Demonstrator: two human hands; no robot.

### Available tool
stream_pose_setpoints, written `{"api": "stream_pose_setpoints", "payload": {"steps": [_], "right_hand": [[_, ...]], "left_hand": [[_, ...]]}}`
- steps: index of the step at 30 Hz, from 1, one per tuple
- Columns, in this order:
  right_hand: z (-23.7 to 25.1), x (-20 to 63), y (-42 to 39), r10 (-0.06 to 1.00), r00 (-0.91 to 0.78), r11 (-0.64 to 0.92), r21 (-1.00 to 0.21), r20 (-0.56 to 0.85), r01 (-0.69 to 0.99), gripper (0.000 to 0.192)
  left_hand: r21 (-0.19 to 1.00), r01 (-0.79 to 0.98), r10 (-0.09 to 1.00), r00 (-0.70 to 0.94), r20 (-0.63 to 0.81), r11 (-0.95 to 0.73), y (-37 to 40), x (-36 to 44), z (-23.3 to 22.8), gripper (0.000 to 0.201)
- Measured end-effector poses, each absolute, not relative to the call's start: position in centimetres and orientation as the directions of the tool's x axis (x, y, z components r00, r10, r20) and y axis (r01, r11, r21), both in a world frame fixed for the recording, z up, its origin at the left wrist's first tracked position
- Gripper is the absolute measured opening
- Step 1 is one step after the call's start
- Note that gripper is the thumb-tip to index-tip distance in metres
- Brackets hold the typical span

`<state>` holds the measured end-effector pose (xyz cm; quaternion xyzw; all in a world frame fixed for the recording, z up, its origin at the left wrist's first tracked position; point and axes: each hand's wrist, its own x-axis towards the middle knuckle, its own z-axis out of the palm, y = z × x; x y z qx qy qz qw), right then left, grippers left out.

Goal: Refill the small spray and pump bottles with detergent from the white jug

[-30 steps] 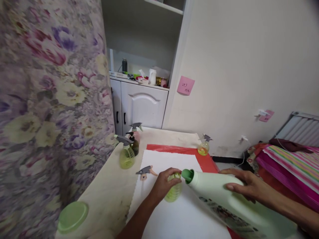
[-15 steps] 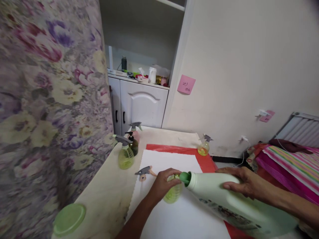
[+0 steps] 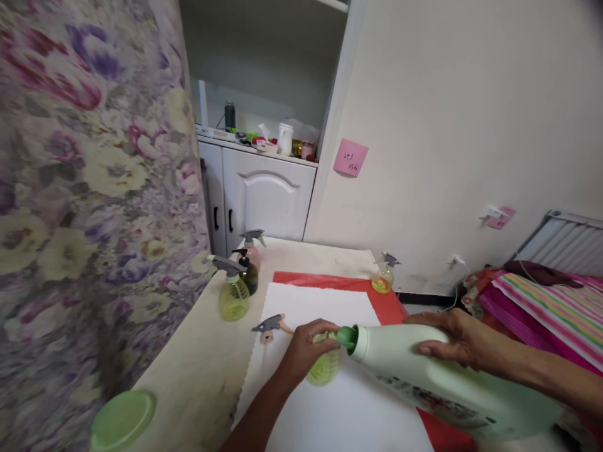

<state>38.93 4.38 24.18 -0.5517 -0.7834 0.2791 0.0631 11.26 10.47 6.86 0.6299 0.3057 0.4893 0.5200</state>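
My left hand (image 3: 308, 348) is closed around the neck of a small clear bottle (image 3: 325, 369) with yellow-green liquid, standing on the white sheet (image 3: 348, 408). In my right hand (image 3: 452, 342) is a large pale green jug (image 3: 405, 351), tipped nearly level. Its green pouring spout (image 3: 347, 338) points left, right at the bottle's mouth, which my fingers partly hide. Whether liquid is flowing I cannot make out. A grey and peach spray head (image 3: 273, 326) lies on the sheet, left of the bottle. Nearer me on the left is a round green cap (image 3: 123, 419).
A green spray bottle (image 3: 234, 298), a dark pump bottle (image 3: 248, 276) and a pink spray bottle (image 3: 253, 252) stand at the table's left edge. Another spray bottle (image 3: 382, 279) is at the far right corner, by red plastic (image 3: 325, 279). A flowered curtain (image 3: 103, 220) borders the left side.
The view has shifted slightly, so everything sits a little further left. Both hands keep their grips, and the jug stays tipped at the small bottle's mouth.
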Motion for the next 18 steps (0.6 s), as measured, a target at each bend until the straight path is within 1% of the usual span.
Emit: {"api": "stream_pose_setpoints", "payload": {"steps": [8, 11, 15, 18], "right_hand": [[25.0, 38.4, 4.6, 0.892, -0.403, 0.277, -0.456, -0.206, 0.846, 0.054], [25.2, 38.2, 4.6, 0.891, -0.402, 0.284, -0.431, -0.211, 0.857, 0.051], [25.6, 38.0, 4.5, 0.881, -0.419, 0.298, -0.429, -0.22, 0.853, 0.046], [25.7, 38.0, 4.6, 0.879, -0.426, 0.315, -0.41, -0.216, 0.856, 0.046]], "left_hand": [[0.955, -0.154, 0.904, 0.316, 0.289, -0.252, 10.5, 11.5, 6.4, 0.018], [0.956, -0.144, 0.903, 0.318, 0.29, -0.257, 10.6, 11.6, 6.4, 0.018], [0.955, -0.142, 0.902, 0.315, 0.295, -0.262, 10.6, 11.6, 6.6, 0.017], [0.954, -0.127, 0.904, 0.306, 0.298, -0.272, 10.5, 11.5, 6.7, 0.017]]}}
